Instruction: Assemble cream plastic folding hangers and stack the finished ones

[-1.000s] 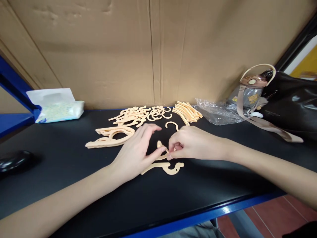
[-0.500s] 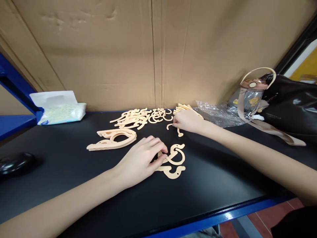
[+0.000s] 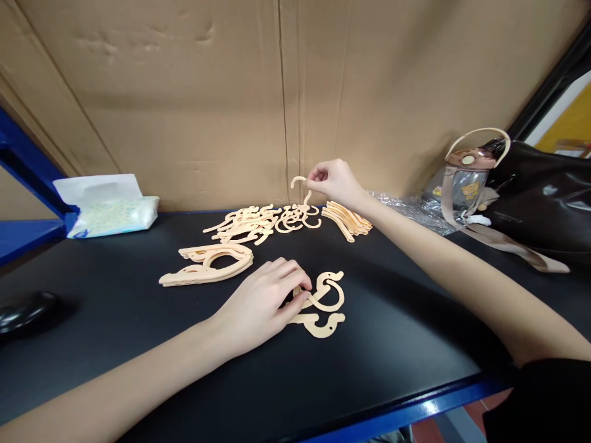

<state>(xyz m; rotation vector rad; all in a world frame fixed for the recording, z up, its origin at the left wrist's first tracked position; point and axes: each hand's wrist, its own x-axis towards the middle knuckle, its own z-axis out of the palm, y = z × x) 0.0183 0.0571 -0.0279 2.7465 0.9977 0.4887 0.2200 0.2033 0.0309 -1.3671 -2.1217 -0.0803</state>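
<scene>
My right hand [image 3: 330, 179] is raised above the table, its thumb and fingers pinched on a cream S-shaped hanger hook [image 3: 299, 180]. The hook's lower end overlaps a pile of similar hooks [image 3: 289, 221] in the view. Lower down, my left hand [image 3: 270, 295] rests on the table with its thumb and index finger closed on another hanger hook [image 3: 339, 301]. Around that hook lie two curved hanger arms, an upper arm [image 3: 329, 280] and a lower arm [image 3: 325, 326]. My left fingers hide their left ends.
Folded hangers [image 3: 207, 271] lie stacked at left, with loose hanger arms [image 3: 244, 223] behind. Slim bars [image 3: 348, 220] are heaped at back right, near clear plastic [image 3: 409, 209], a bottle [image 3: 464, 181] and a black bag [image 3: 545, 197]. Tissues [image 3: 111, 212] and a mouse [image 3: 28, 314] sit at left.
My right hand has risen and moved slightly left with the hanger hook in its pinch, uncovering the slim bars. My left hand stays on its pieces.
</scene>
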